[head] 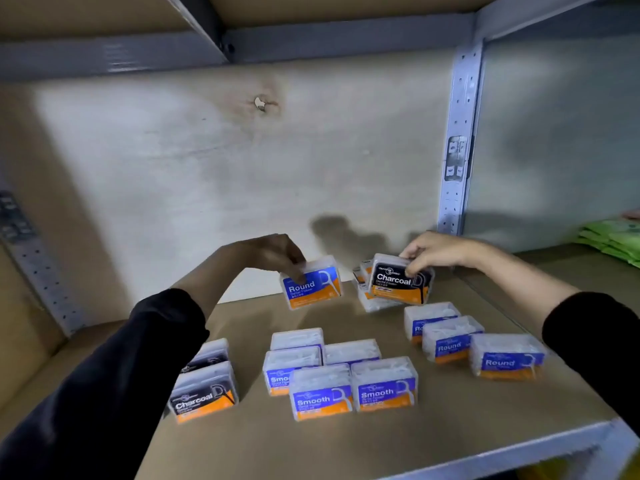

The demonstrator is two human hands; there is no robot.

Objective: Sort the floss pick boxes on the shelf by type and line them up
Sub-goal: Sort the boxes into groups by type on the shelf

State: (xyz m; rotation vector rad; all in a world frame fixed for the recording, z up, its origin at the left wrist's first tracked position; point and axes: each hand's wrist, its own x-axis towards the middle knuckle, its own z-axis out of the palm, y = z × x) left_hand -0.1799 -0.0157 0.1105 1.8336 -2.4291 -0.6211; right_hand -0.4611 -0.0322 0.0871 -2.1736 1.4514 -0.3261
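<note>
My left hand [273,256] grips the top of a blue and orange Round box [313,285], tilted at the back of the shelf [346,445]. My right hand [433,252] holds a black Charcoal box [398,282] lifted above a small pile of boxes [367,299] at the back. Two Charcoal boxes [204,393] stand in a line at the left. Several Smooth boxes [346,382] cluster in the middle. Three Round boxes [478,348] line up on the right.
A pale back wall [242,168] closes the shelf behind the boxes. A perforated metal post [457,150] stands at the back right. Green packets [616,237] lie on the neighbouring shelf to the right. The metal front edge [519,448] runs along the bottom right.
</note>
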